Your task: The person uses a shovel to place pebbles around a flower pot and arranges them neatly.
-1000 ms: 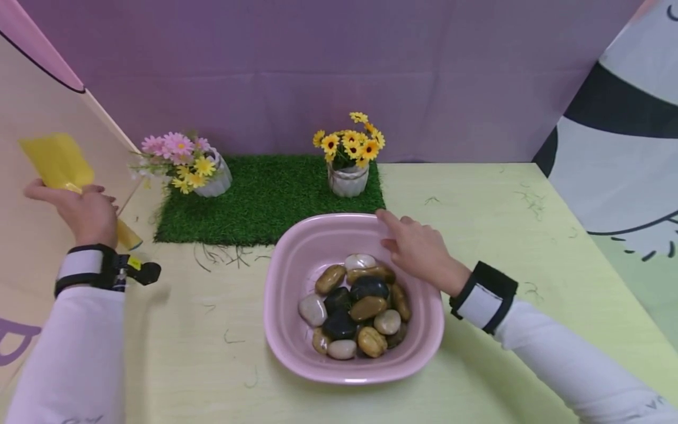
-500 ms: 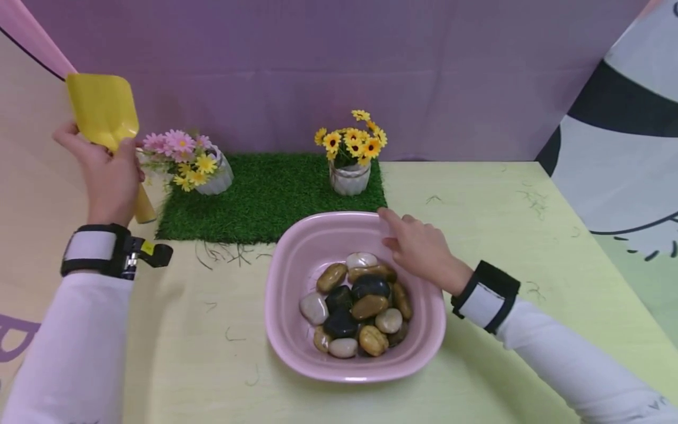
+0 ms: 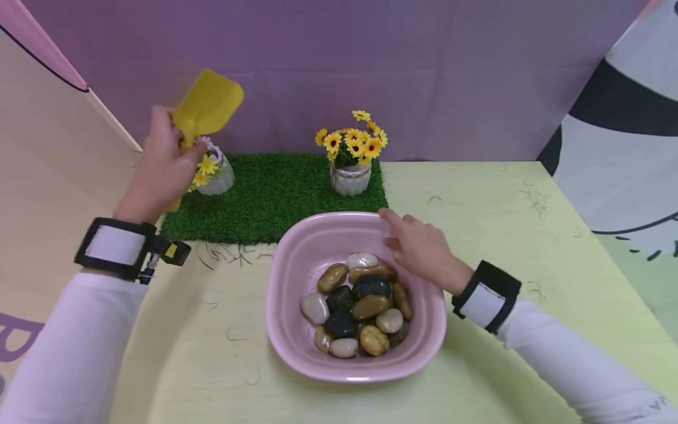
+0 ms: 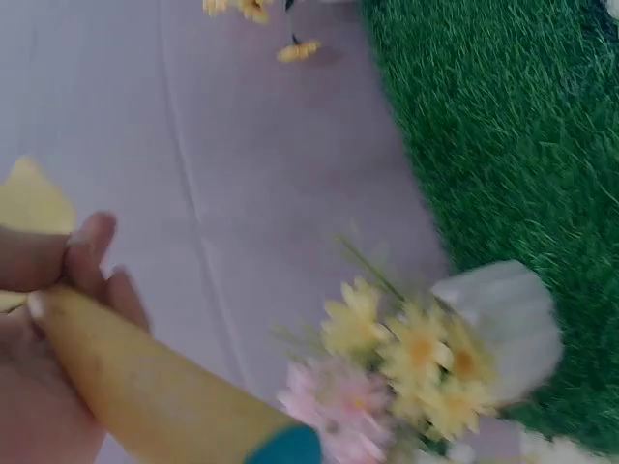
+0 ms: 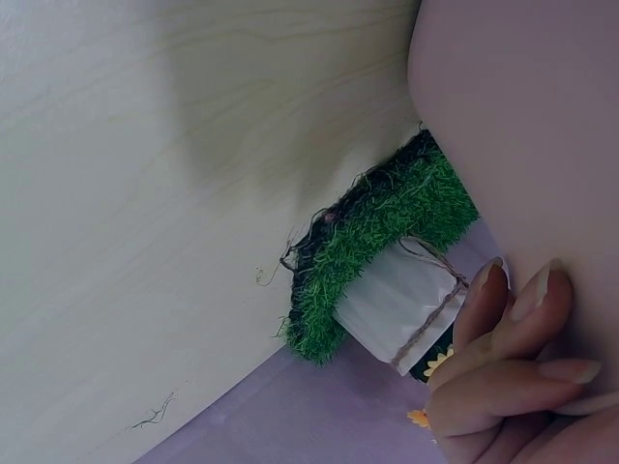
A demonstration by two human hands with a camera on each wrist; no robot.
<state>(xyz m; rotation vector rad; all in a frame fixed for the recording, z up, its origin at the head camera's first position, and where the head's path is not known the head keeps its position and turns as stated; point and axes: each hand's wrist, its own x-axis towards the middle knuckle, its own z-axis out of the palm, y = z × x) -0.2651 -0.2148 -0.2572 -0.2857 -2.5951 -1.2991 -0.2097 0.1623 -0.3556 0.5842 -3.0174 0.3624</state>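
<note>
My left hand (image 3: 159, 174) is raised over the left end of the grass mat, gripping a toy shovel (image 3: 212, 103) with its yellow blade up. In the left wrist view, fingers wrap the upper part of the shovel's yellowish, teal-ended handle (image 4: 160, 382). My right hand (image 3: 421, 250) holds the top right rim of a pink basin (image 3: 277, 318), thumb inside. The right wrist view shows its curled fingers (image 5: 503, 387) against the basin's outer wall (image 5: 522, 126). Brown, black and pale wet-looking stones (image 3: 369, 307) fill the basin's bottom.
A green grass mat (image 3: 275, 182) lies along the purple backdrop (image 3: 296, 53). On it stand a white pot of yellow flowers (image 3: 349, 178) and, partly behind my left hand, another flowerpot (image 3: 218, 178). Loose grass bits (image 3: 228, 253) dot the pale table (image 3: 477, 206).
My left hand has swung right with the shovel, from the left wall to over the left flowerpot, and the blade now leans right. My right hand and the basin stay in place.
</note>
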